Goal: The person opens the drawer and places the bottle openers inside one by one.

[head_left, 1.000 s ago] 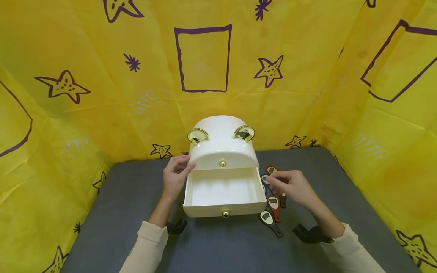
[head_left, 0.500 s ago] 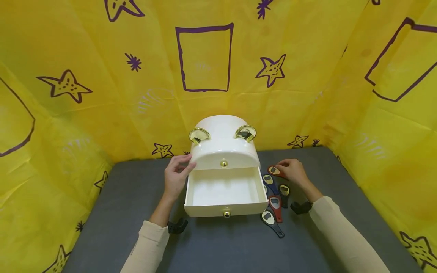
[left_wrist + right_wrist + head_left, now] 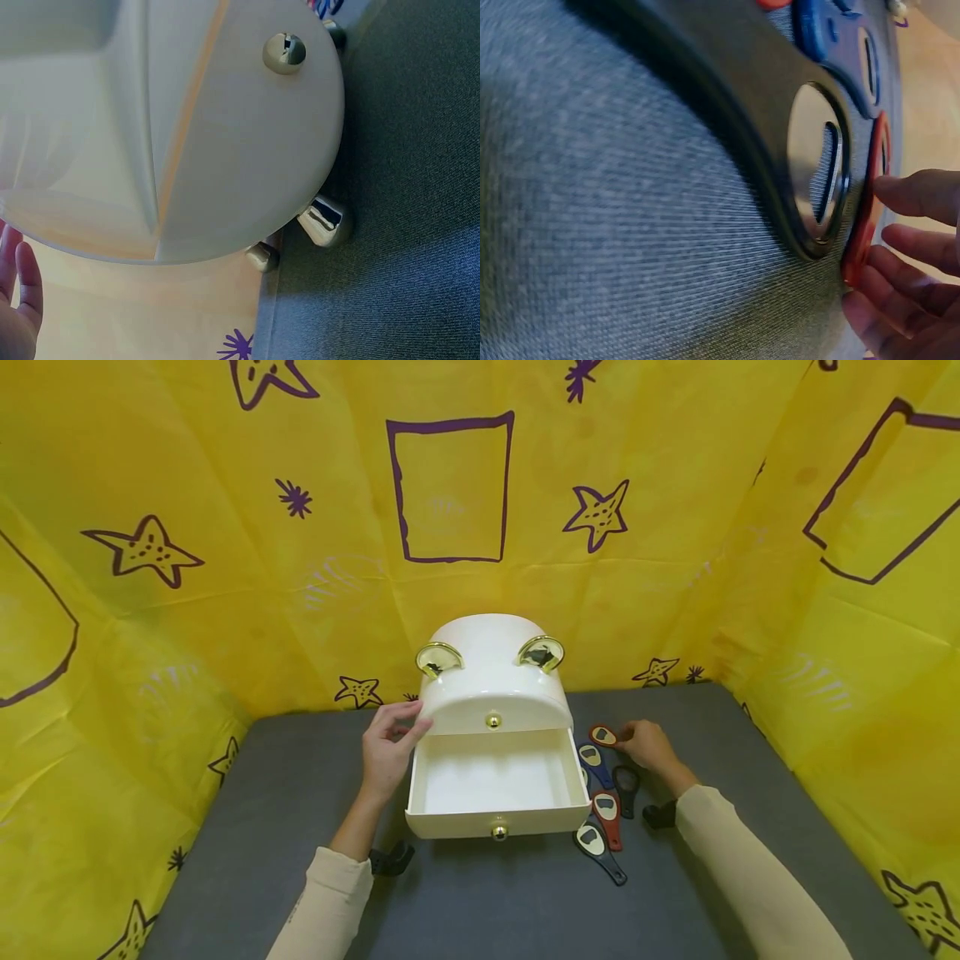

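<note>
A white cabinet (image 3: 491, 672) with gold ears stands mid-table, its lower drawer (image 3: 498, 823) pulled out and bare inside. My left hand (image 3: 386, 756) touches the cabinet's left side near its front edge, fingers fairly straight; in the left wrist view only some fingers (image 3: 28, 277) show. Right of the cabinet, my right hand (image 3: 648, 747) pinches the handle of a red bottle opener (image 3: 602, 737) at the back of a group. In the right wrist view the thumb and fingers are on that opener (image 3: 866, 225), which lies low by the table.
Beside the drawer lie a blue bottle opener (image 3: 595, 767), a black one (image 3: 626, 806), a second red one (image 3: 609, 822) and a dark one (image 3: 603, 860) at the front. A yellow patterned cloth (image 3: 450, 593) encloses the grey table (image 3: 480, 910) behind and at the sides.
My right hand has moved back and right from above the openers to the rearmost red opener, where it now pinches the handle. My left hand has stayed on the cabinet.
</note>
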`<action>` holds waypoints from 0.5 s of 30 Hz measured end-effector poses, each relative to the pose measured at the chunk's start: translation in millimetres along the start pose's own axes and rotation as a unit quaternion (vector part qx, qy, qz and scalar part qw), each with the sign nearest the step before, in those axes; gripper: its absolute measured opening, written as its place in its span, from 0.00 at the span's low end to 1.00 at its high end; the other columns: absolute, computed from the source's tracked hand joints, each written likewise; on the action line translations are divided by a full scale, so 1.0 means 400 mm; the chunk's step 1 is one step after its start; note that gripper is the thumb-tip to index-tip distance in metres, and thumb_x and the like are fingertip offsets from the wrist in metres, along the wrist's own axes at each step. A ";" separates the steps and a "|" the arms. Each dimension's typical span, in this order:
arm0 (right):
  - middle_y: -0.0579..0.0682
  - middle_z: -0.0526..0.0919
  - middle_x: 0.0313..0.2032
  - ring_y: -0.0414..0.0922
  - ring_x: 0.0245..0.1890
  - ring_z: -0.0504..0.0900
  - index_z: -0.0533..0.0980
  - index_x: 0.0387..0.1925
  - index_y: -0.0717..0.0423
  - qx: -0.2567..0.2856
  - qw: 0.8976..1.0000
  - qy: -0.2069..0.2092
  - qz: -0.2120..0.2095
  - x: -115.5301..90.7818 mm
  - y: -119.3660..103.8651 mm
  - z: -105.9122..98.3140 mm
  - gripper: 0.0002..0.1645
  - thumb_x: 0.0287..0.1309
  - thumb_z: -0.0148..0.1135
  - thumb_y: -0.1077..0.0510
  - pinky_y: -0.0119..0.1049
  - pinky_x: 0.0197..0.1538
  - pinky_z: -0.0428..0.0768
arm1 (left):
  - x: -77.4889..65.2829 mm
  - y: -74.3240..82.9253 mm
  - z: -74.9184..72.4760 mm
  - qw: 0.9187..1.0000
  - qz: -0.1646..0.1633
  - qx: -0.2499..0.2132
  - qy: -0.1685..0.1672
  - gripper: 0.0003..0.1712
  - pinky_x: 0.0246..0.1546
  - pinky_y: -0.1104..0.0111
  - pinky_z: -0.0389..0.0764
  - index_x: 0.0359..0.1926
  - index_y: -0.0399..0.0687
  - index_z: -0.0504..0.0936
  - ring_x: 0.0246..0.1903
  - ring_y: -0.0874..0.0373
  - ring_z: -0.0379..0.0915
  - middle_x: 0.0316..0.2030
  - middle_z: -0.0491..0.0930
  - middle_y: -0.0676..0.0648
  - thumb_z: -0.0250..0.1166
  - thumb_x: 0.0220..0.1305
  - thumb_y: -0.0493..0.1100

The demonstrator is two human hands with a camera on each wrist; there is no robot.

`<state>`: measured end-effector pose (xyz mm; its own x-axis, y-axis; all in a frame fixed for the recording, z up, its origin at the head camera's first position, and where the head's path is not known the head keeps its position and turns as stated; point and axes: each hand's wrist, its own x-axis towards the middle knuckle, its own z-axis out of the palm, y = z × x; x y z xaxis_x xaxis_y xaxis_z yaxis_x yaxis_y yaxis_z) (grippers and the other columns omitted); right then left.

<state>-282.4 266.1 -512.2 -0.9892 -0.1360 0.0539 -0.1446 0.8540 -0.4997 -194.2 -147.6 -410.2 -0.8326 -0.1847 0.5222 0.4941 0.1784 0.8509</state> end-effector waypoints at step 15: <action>0.63 0.85 0.33 0.57 0.34 0.81 0.81 0.37 0.71 -0.042 0.998 -0.050 -0.016 0.005 -0.023 -0.002 0.15 0.46 0.68 0.64 0.51 0.42 0.79 | -0.001 0.007 0.003 1.000 0.008 -0.006 0.004 0.13 0.35 0.80 0.76 0.41 0.23 0.82 0.44 0.70 0.75 0.46 0.77 0.25 0.70 0.52 0.25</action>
<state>-283.1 258.4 -507.0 -0.9773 -0.2109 -0.0202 -0.1825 0.8864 -0.4255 -192.6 -145.9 -408.1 -0.8223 -0.1901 0.5364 0.5104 0.1702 0.8429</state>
